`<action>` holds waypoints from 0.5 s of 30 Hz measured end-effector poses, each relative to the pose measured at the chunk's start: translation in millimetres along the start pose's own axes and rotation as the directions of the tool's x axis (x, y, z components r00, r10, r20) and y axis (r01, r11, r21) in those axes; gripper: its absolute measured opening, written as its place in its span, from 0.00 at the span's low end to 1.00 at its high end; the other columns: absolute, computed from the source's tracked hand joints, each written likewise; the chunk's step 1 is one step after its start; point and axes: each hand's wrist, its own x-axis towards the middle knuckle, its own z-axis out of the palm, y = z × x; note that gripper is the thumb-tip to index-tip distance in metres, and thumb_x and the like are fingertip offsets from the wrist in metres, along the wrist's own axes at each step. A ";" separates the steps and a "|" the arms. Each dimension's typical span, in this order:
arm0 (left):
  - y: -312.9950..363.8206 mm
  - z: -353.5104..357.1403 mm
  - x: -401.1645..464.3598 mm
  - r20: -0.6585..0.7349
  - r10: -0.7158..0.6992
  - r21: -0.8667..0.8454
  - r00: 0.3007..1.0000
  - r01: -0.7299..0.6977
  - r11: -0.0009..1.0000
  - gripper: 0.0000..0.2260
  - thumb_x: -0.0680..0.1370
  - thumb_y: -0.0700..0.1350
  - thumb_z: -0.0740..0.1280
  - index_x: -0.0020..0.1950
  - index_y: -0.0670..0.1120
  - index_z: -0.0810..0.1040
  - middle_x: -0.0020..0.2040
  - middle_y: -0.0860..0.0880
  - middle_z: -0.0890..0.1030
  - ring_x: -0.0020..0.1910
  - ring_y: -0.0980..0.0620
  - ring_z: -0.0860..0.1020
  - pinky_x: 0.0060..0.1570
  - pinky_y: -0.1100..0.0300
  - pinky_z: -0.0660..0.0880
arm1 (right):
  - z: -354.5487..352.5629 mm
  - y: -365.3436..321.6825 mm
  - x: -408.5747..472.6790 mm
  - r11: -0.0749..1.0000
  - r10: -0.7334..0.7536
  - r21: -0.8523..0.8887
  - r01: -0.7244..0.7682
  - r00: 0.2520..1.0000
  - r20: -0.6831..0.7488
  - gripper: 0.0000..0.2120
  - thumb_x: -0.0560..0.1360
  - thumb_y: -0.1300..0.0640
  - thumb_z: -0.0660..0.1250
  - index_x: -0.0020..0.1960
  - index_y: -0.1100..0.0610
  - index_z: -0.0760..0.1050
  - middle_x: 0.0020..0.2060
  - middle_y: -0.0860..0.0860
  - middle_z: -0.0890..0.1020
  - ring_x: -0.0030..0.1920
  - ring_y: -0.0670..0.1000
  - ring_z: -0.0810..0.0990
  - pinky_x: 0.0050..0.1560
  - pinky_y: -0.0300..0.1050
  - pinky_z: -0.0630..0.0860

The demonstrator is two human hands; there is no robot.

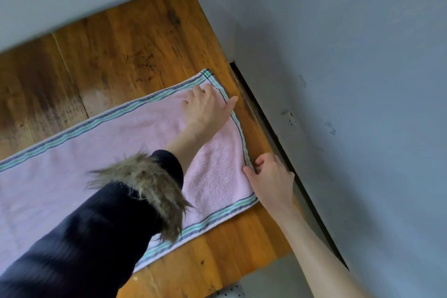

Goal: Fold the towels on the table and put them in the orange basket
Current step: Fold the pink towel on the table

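On the wooden table (125, 55) by the grey wall, the pink towel (79, 172) lies flat. Your left hand (205, 106) presses it near the far corner, fingers relaxed; your right hand (271, 176) pinches the short edge. Pull both corners evenly before you fold. No basket is visible.

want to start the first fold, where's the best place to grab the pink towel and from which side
Probably the short striped end of the pink towel, at its two corners, coming in from the wall side. It lies flat, and the left hand and right hand are already at that edge.
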 end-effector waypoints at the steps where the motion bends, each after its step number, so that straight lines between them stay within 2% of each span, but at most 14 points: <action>1: 2.8 1.1 2.8 0.013 -0.032 0.044 0.999 0.032 0.999 0.30 0.75 0.66 0.56 0.60 0.41 0.70 0.56 0.40 0.74 0.55 0.41 0.72 0.51 0.48 0.71 | 1.6 0.1 -2.2 1.000 0.005 -0.010 -0.005 1.000 0.008 0.11 0.75 0.45 0.64 0.49 0.50 0.68 0.45 0.46 0.75 0.45 0.46 0.73 0.61 0.50 0.66; 3: 5.7 1.9 5.9 0.019 -0.055 0.116 0.998 0.052 0.992 0.28 0.76 0.64 0.58 0.61 0.41 0.69 0.57 0.40 0.73 0.55 0.40 0.72 0.51 0.49 0.71 | 4.3 -1.0 -6.0 0.999 0.009 -0.049 -0.008 1.000 0.014 0.11 0.75 0.44 0.63 0.47 0.49 0.65 0.44 0.45 0.72 0.44 0.44 0.70 0.62 0.50 0.66; 5: 5.4 0.1 5.7 0.005 -0.040 0.121 0.999 0.039 0.992 0.20 0.77 0.56 0.59 0.58 0.41 0.69 0.55 0.40 0.74 0.53 0.41 0.72 0.48 0.51 0.70 | 6.4 -2.0 -8.0 0.996 -0.001 -0.090 0.002 1.000 0.010 0.10 0.76 0.43 0.61 0.47 0.49 0.66 0.45 0.44 0.72 0.45 0.43 0.69 0.63 0.50 0.66; 7: 3.0 -2.4 4.5 0.011 -0.023 0.075 1.000 0.022 0.997 0.12 0.77 0.48 0.59 0.54 0.40 0.70 0.53 0.40 0.74 0.50 0.43 0.71 0.46 0.53 0.69 | 7.7 -2.7 -9.2 0.994 -0.009 -0.110 0.011 1.000 0.022 0.10 0.77 0.45 0.60 0.49 0.51 0.70 0.48 0.46 0.74 0.47 0.44 0.71 0.65 0.50 0.64; 9: -0.3 -5.8 2.8 0.036 -0.042 -0.037 0.998 0.043 0.998 0.10 0.76 0.42 0.60 0.55 0.39 0.70 0.52 0.41 0.74 0.48 0.45 0.70 0.45 0.55 0.68 | 8.3 -3.6 -10.0 0.992 -0.017 -0.128 0.022 0.999 0.038 0.11 0.78 0.47 0.58 0.52 0.53 0.72 0.51 0.48 0.76 0.52 0.47 0.74 0.66 0.51 0.63; 11: -1.6 -10.0 2.4 0.055 -0.099 -0.218 0.994 0.109 0.970 0.16 0.75 0.37 0.61 0.62 0.40 0.67 0.51 0.44 0.74 0.47 0.47 0.71 0.39 0.58 0.69 | 7.6 -4.7 -10.0 0.989 -0.023 -0.145 0.029 0.999 0.042 0.11 0.79 0.48 0.58 0.54 0.53 0.73 0.53 0.49 0.76 0.55 0.48 0.74 0.66 0.50 0.63; 13: -1.8 -12.3 1.6 0.066 -0.149 -0.355 0.987 0.163 0.920 0.24 0.75 0.33 0.62 0.69 0.41 0.59 0.49 0.46 0.73 0.42 0.48 0.74 0.30 0.62 0.68 | 6.3 -6.1 -10.3 0.987 -0.030 -0.159 0.036 0.999 0.036 0.13 0.79 0.48 0.57 0.56 0.54 0.73 0.54 0.49 0.77 0.56 0.48 0.74 0.66 0.48 0.64; 15: -2.3 -14.5 0.8 0.084 -0.200 -0.448 0.976 0.216 0.867 0.25 0.75 0.32 0.61 0.70 0.43 0.56 0.45 0.47 0.73 0.37 0.49 0.73 0.25 0.62 0.67 | 4.6 -7.5 -10.9 0.983 -0.038 -0.177 0.042 0.999 0.028 0.14 0.80 0.47 0.56 0.57 0.54 0.73 0.55 0.49 0.77 0.57 0.48 0.74 0.66 0.47 0.64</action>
